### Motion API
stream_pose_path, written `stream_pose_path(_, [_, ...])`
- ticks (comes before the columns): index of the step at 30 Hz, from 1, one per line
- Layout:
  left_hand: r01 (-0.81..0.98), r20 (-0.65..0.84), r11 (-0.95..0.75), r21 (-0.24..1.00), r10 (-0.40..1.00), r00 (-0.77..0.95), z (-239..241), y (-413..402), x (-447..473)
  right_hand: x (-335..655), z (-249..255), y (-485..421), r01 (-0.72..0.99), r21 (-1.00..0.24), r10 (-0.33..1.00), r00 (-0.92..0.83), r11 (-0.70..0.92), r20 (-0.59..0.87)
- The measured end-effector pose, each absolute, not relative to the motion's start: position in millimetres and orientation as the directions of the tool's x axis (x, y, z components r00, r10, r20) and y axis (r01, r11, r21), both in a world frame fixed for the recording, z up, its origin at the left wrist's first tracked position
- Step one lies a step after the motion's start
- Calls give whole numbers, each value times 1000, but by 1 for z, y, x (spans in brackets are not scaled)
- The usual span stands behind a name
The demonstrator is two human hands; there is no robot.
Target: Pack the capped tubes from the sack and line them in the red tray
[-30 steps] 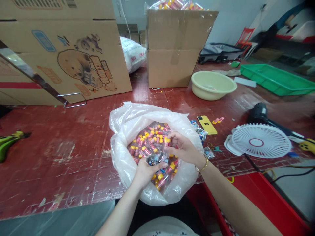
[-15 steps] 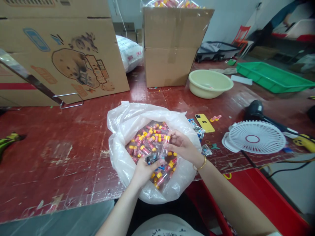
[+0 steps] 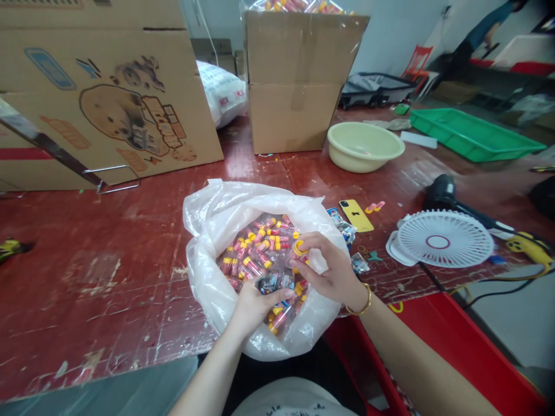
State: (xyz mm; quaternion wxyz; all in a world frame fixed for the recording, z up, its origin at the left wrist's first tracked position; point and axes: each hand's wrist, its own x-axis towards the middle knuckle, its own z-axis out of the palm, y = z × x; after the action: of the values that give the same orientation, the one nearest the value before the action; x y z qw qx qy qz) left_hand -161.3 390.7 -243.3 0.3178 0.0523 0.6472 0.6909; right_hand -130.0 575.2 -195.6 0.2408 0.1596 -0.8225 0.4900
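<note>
A clear plastic bag (image 3: 217, 231) lies open on the red table's near edge, filled with several small red tubes with yellow caps (image 3: 251, 254). My left hand (image 3: 254, 300) is closed on a small dark and blue packet (image 3: 269, 282) just above the bag's contents. My right hand (image 3: 327, 268) pinches one tube with a yellow cap (image 3: 298, 251), tilted toward the packet. A gold bangle sits on my right wrist.
A yellow phone (image 3: 355, 215), small packets and a white fan (image 3: 437, 240) lie to the right. A cream basin (image 3: 364, 145), a green tray (image 3: 472, 136) and cardboard boxes (image 3: 299, 81) stand behind. A red bin (image 3: 455, 346) is below the table edge.
My right hand has turned the tube so its yellow cap faces up and drawn it closer to the packet in my left hand. The view has shifted slightly.
</note>
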Motion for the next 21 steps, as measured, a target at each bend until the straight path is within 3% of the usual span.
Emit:
stream_pose_path(3, [-425,-373,23,905,523,-766,-242,392,-160,-135,-201,577,-398,-855,-32,-911,331,412])
stream_pose_path(6, [-525,-437,-20,851,529,-728,-238,395,-157,-139,-214,577,-150,-987,-36,-988,50,148])
stream_pose_path(8, [-588,-468,-57,807,548,-694,-236,398,-156,-141,-222,577,-25,-993,-19,-999,-111,27])
stream_pose_path(10, [-615,-474,-70,786,570,-671,-233,401,-156,-142,-228,579,-32,-984,83,-996,-177,17])
stream_pose_path(12, [-596,-458,-61,801,580,-674,-231,403,-156,-141,-230,583,-129,-984,205,-973,-121,103])
stream_pose_path(14, [-553,-432,-43,832,576,-694,-230,404,-157,-140,-227,586,-245,-969,271,-931,38,246])
stream_pose_path(17, [-509,-407,-17,861,577,-708,-229,405,-157,-136,-219,590,-357,-887,198,-885,293,421])
stream_pose_path(21, [-512,-416,0,859,582,-698,-231,405,-157,-133,-211,590,-385,-835,34,-901,392,432])
